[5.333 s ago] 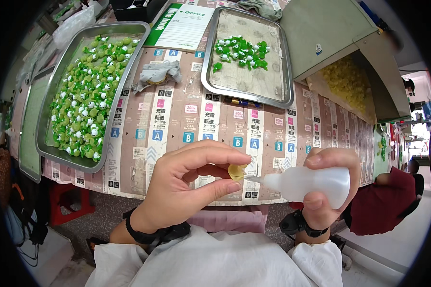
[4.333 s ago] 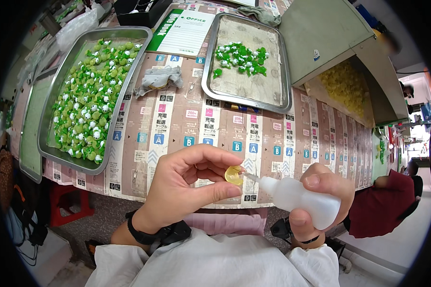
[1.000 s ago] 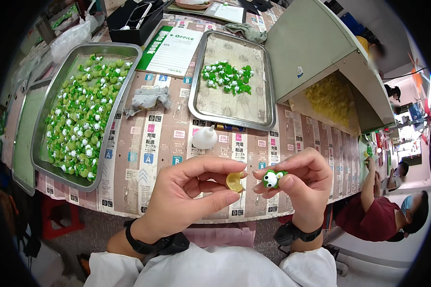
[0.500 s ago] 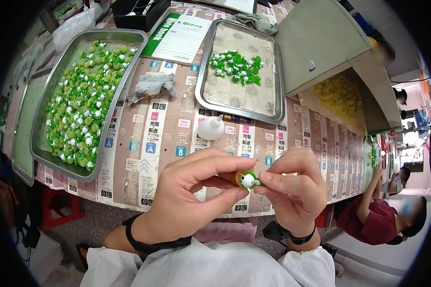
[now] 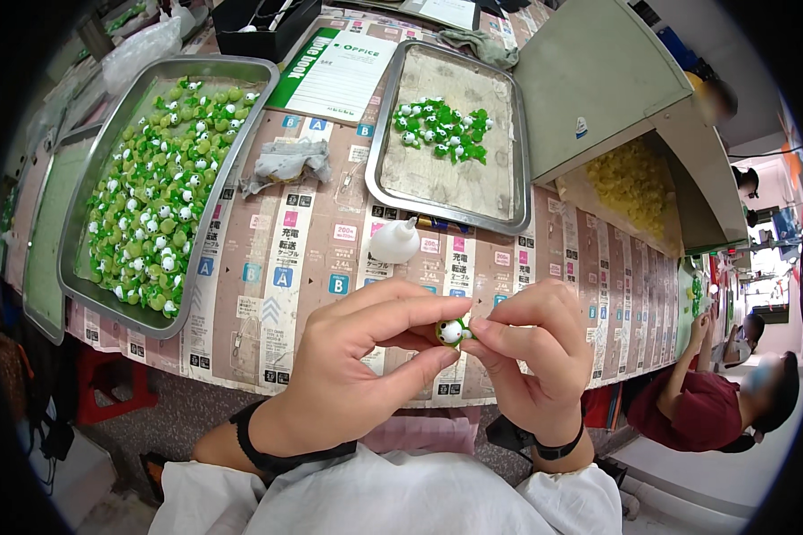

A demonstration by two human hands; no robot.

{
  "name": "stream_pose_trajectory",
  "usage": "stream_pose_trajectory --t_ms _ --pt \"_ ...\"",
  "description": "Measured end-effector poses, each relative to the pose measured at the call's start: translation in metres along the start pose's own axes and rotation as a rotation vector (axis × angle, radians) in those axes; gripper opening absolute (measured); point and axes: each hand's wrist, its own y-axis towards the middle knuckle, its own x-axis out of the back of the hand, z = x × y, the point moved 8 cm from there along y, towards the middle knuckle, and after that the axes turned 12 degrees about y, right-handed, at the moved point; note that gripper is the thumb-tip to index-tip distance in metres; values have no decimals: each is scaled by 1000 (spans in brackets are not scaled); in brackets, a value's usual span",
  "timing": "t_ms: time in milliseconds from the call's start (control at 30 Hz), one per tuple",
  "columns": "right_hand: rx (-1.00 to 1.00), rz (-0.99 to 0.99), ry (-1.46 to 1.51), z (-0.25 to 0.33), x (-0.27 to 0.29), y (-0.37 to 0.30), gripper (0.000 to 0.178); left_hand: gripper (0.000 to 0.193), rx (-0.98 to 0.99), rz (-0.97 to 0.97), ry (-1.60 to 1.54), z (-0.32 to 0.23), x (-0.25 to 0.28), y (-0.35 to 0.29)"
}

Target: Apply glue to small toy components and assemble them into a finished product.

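Between my hands, above the near edge of the table, is a small green-and-white toy figure (image 5: 451,333) with black dot eyes. My left hand (image 5: 352,352) pinches it from the left between thumb and forefinger. From the right, my right hand (image 5: 537,343) grips its green end with thumb and fingertips, which hide part of it. A white squeeze bottle (image 5: 393,242) with a narrow tip stands just beyond my fingers. At the left, a metal tray (image 5: 180,314) holds many similar figures and yellow-green round pieces. Farther back, another metal tray (image 5: 446,212) bears a smaller cluster of green-and-white figures.
A crumpled grey cloth (image 5: 287,164) lies between the trays, with a green-and-white notebook (image 5: 339,76) behind it. To the right stands a grey-green box (image 5: 611,80), its opening showing yellow pieces (image 5: 629,183). Another person in a dark red shirt (image 5: 691,406) sits at the far right.
My right hand has shifted slightly left, closer to my left hand. The toy figure has turned and moved a little left, and less of its yellowish part shows.
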Motion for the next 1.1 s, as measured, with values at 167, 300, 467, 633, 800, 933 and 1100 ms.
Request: stream_pose_trajectory --t_ms 167,300,467,633,800,933,1100 --pt "-23 -15 50 -2 -3 -6 19 34 5 19 61 0 -2 -2" --pt "-47 -25 87 -4 -3 -9 19 39 138 14 -129 7 -4 -3" --pt "6 -20 73 1 1 -8 21 28 249 81 -440 24 -8 -5" --pt "86 16 28 10 1 -3 27 25 226 187 -516 30 -8 -4" --pt "-72 63 169 4 0 1 39 20 260 275 -777 27 -16 -5" --pt "-57 108 185 8 -2 5 40 26 282 320 -854 26 -22 -5" --pt "37 130 295 13 -6 2 31 32 298 381 -908 29 -30 -7"
